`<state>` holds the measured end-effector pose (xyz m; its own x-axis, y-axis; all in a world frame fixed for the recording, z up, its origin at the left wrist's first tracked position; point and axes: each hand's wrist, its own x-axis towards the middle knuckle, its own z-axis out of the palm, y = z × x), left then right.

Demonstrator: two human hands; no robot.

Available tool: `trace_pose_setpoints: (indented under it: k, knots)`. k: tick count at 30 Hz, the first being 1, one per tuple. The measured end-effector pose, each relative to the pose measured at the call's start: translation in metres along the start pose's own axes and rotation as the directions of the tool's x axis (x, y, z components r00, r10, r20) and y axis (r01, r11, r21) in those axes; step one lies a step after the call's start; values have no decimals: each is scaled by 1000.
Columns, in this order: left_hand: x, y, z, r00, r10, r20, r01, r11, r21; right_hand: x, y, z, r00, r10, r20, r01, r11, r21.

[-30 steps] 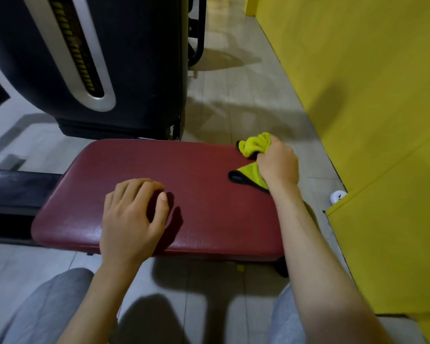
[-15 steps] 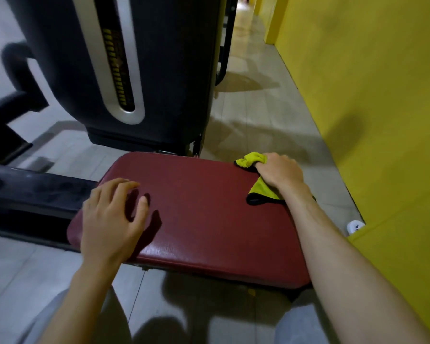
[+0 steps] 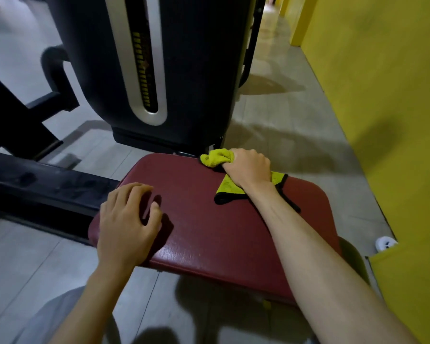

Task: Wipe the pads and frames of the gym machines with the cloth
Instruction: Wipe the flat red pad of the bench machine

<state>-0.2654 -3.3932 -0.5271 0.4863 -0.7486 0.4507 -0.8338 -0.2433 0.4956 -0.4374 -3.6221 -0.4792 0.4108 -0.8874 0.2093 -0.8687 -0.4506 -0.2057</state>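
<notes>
A dark red padded seat [image 3: 209, 227] of a gym machine lies low in front of me. My right hand [image 3: 248, 170] grips a bunched yellow cloth with black trim [image 3: 217, 157] and holds it on the pad's far edge; one cloth corner trails out under my wrist. My left hand [image 3: 127, 222] rests on the pad's near left corner with its fingers bent and fingertips on the surface, holding nothing. A black frame beam [image 3: 35, 189] runs off to the left from the pad.
The black weight-stack housing [image 3: 184, 70] with a silver slot stands just behind the pad. A yellow wall [image 3: 382, 95] runs close along the right. A small white object [image 3: 385, 243] lies on the grey tiled floor by the wall. My knees show at the bottom.
My right hand has carried the cloth along the pad's far edge towards the left. The view has shifted, so the pad sits more to the right. My left hand stays on the near left corner.
</notes>
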Motion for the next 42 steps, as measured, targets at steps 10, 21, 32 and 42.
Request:
trace_pose_setpoints:
  k: [10,21,32,42]
  knots:
    - [2,-3,-18,991,-86,-105,59,970,-237,-26,85,-27,965,259,-47,-263,958,-110]
    - [14,-34,-10,975,-189,-113,180,980,-88,35,-76,36,999,-38,20,40,994,-98]
    - [15,-34,-9,968,-214,-131,200,973,-115,48,-248,77,823,-516,236,549,830,-100]
    - [14,-34,-8,963,-211,-169,192,974,-124,76,-177,66,935,-276,223,255,960,118]
